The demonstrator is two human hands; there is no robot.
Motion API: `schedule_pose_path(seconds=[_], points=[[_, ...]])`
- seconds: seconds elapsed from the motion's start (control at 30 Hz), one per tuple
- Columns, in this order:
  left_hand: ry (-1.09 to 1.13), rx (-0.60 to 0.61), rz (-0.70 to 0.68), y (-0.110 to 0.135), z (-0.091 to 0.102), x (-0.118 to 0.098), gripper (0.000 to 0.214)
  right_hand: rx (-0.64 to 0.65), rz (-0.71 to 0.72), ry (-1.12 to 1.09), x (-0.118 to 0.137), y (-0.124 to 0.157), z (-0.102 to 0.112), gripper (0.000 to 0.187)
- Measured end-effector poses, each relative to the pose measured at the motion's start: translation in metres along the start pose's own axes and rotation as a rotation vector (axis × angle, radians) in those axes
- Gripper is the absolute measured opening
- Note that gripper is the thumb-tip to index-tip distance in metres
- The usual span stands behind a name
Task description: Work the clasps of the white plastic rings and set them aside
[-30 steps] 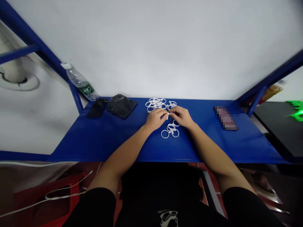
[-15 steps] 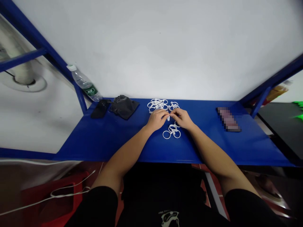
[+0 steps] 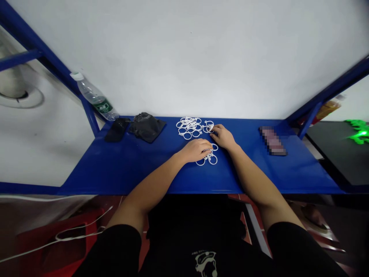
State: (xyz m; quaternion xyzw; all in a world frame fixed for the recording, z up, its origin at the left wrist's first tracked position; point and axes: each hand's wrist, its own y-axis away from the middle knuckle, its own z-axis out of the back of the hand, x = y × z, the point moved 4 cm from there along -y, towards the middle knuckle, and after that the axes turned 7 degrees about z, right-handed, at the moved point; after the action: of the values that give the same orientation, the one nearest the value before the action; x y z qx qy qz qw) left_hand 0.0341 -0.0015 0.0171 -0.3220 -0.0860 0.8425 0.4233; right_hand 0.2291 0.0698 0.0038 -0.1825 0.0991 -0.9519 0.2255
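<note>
My hands part, one to each group of white rings

My hands are apart now; half a second ago they met in front of the big pile, with a small white piece between the fingertips. The right hand (image 3: 224,137) is at the small ring group (image 3: 208,126) toward the wall, thumb and forefinger close together at its edge. I cannot tell whether they grip a ring. The left hand (image 3: 197,150) has come down over the near ring group (image 3: 212,159), fingers bent and partly covering it; whether it pinches one, I cannot tell either. I take this as a break between handling one piece and the next. The big ring pile (image 3: 188,127) lies toward the wall, beside the small group, with neither hand on it.

Every ring I can see lies loose on the blue table (image 3: 144,165). Off to the left, the black pouch (image 3: 146,127) sits slumped, and its inside is hidden. The clear bottle (image 3: 93,96) behind it wears a white cap and green label, and leans at the table's back corner; I cannot make out how much is in it.
</note>
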Motion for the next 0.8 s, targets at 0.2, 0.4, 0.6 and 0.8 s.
schedule_pose_path(seconds=[0.2,0.4,0.6,0.8], points=[[0.013,-0.092,0.031,0.000,0.004,0.009,0.017,-0.085,0.052,-0.024,-0.005,0.000,-0.005,0.022],[0.008,-0.079,0.114,0.002,0.003,0.019,0.014,-0.155,0.072,-0.076,-0.013,-0.001,-0.009,0.012],[0.008,-0.130,0.162,0.002,0.009,0.021,0.012,-0.248,0.116,-0.158,-0.005,0.000,-0.001,0.013],[0.018,-0.132,0.187,0.001,0.011,0.021,0.012,-0.325,0.164,-0.228,0.003,0.000,0.006,0.018]])
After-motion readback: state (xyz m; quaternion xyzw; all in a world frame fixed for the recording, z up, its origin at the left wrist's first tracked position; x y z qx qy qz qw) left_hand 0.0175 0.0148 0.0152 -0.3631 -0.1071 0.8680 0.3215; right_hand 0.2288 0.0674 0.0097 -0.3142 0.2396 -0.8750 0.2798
